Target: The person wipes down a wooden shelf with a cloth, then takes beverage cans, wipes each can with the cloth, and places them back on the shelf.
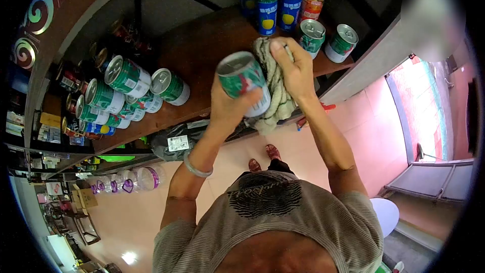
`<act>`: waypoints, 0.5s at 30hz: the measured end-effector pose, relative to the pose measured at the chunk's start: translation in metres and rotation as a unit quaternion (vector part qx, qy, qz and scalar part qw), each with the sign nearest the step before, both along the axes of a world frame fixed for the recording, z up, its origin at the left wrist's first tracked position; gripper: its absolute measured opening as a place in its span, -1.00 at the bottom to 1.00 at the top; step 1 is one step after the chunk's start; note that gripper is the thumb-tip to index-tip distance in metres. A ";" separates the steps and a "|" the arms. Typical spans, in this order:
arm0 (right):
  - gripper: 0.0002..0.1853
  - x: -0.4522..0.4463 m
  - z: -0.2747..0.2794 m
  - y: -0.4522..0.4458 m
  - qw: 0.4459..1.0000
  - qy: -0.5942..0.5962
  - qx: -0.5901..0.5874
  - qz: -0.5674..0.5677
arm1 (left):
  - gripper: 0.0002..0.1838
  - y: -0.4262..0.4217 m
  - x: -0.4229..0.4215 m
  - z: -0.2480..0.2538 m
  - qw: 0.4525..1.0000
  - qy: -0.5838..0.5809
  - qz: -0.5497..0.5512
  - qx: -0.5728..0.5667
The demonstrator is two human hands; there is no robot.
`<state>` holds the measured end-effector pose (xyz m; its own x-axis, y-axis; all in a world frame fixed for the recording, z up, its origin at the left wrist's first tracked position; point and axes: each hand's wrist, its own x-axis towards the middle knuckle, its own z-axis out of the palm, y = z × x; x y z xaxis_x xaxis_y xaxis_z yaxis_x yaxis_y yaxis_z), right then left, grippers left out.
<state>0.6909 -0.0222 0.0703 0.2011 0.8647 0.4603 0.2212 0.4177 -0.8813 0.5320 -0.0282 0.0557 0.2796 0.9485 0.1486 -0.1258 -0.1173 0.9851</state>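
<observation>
My left hand (231,105) is wrapped round a green and white drink can (241,78), held tilted above the edge of a brown wooden shelf (202,45). Close on its right, my right hand (294,68) grips a crumpled, pale cloth with dark stripes (275,96). The cloth lies against or right beside the can's side; I cannot tell which. Part of the can's label is covered by my left fingers. A similar green can (170,87) stands on the shelf left of my left hand, and another green can (311,38) is just beyond my right hand.
Several green cans (103,96) are grouped at the shelf's left. Blue cans (266,10) and an orange can (311,4) stand at the back, with one green can (341,43) near the right end. Below are a black plastic bag (172,141) and large clear bottles (131,180).
</observation>
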 end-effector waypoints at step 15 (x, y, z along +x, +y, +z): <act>-0.66 0.000 -0.019 -0.001 0.921 0.250 -0.202 0.220 | -0.24 0.013 -0.010 0.011 0.986 0.126 -0.038 0.103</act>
<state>0.6913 -0.0234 0.0515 -0.1097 0.9936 0.0272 -0.3662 -0.0149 -0.9304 0.5220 -0.0152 0.0664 0.4016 0.8801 0.2531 0.1036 -0.3182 0.9423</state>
